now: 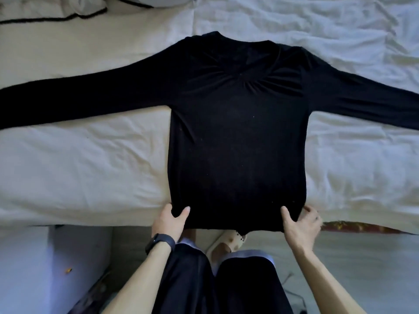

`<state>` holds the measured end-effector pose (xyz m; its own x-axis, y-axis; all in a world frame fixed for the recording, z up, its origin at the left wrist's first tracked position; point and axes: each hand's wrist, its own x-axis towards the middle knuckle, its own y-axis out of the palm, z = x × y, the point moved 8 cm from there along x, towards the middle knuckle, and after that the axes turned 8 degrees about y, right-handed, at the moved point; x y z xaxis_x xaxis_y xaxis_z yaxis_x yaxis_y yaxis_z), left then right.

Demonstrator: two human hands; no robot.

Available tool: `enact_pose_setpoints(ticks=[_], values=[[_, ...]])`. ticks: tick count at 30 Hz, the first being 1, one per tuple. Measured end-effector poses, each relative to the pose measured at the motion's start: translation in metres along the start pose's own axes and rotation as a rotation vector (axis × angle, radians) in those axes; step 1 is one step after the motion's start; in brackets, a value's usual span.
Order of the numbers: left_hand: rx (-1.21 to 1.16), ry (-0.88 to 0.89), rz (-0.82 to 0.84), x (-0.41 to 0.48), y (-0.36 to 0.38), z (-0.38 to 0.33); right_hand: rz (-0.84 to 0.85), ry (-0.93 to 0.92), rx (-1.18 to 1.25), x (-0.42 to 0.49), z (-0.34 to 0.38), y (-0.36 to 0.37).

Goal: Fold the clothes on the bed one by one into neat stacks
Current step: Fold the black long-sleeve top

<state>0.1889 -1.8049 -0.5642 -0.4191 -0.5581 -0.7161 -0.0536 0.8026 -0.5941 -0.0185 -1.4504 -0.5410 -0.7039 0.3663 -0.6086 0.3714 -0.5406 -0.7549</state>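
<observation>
A black long-sleeved top (235, 137) lies face up and flat across the white bed (79, 166), collar at the far side, both sleeves stretched straight out to either side, its hem reaching just over the near edge. The left hand (169, 219), with a dark watch (158, 242) on its wrist, pinches the hem's left corner with the thumb on top of the cloth, and the right hand (301, 225) grasps the right corner the same way. A white garment (45, 10) with black trim lies crumpled at the far left of the bed, well apart from the top, and a pale slipper (229, 242) shows on the floor below the hem.
</observation>
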Motion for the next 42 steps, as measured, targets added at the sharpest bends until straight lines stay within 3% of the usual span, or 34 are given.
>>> enact_pose_setpoints(ticks=[5,8,12,17,22,27,30,32,34,37,39,42], values=[[-0.225,-0.094,0.020,-0.016,0.027,0.025,0.295,0.010,0.034,0.032,-0.017,0.003],[-0.199,-0.097,0.079,-0.022,0.034,0.030,0.465,-0.055,-0.026,0.035,-0.031,0.011],[-0.173,-0.087,0.106,-0.037,0.029,0.038,0.534,-0.053,-0.019,0.031,-0.066,0.007],[-0.134,-0.081,0.101,-0.055,0.020,0.050,0.423,-0.065,0.002,0.021,-0.097,-0.012],[-0.035,-0.086,-0.040,-0.066,-0.001,0.059,0.198,-0.067,0.096,0.008,-0.102,-0.033],[0.055,-0.100,-0.084,-0.059,0.010,0.046,0.334,-0.062,-0.034,0.009,-0.100,-0.001],[0.048,-0.108,-0.170,-0.053,0.016,0.030,0.115,-0.138,-0.118,0.005,-0.082,-0.008],[0.111,0.018,-0.349,-0.052,0.009,0.000,-0.069,-0.313,-0.149,-0.008,-0.047,-0.013],[0.264,0.324,-0.477,-0.050,0.010,-0.056,-0.169,-0.550,-0.189,-0.023,0.001,-0.007],[0.450,0.671,-0.385,-0.029,0.031,-0.139,-0.179,-0.812,-0.252,-0.036,0.069,0.019],[0.584,0.740,-0.299,-0.001,0.043,-0.170,-0.142,-0.883,-0.376,-0.030,0.101,0.042],[0.724,0.719,-0.222,0.042,0.050,-0.162,-0.109,-0.867,-0.576,0.010,0.107,0.061]])
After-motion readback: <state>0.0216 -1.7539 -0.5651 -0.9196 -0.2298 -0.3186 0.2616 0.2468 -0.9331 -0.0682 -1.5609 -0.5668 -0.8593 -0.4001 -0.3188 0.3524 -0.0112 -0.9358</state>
